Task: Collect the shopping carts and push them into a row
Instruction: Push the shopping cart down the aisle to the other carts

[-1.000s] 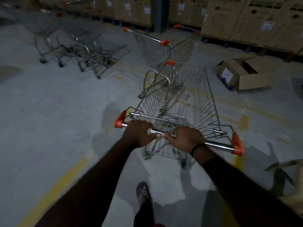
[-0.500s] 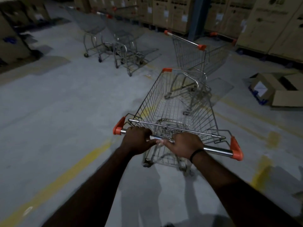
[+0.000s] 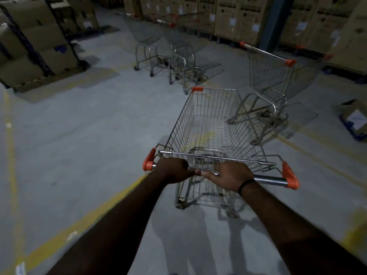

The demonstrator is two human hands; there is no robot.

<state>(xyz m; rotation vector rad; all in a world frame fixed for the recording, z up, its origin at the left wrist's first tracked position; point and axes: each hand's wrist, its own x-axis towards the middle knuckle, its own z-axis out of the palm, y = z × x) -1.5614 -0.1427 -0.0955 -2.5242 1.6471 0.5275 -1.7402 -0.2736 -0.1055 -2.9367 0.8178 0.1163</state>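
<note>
Dim warehouse, concrete floor (image 3: 79,145). Left hand (image 3: 172,170) is clenched round the handle (image 3: 268,178) of the cart (image 3: 208,120). Right hand (image 3: 232,175) is curled over the same bar, thumbs almost meeting. The cart stands mid-floor directly before the person. Second cart (image 3: 268,76) sits just beside its front right. Far carts (image 3: 174,52) wait ahead by stacked cartons (image 3: 238,18).

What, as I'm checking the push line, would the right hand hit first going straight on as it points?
Likely the thin rail of its own cart, just beyond the handle that the right hand grips; depth there is hard to judge.
</note>
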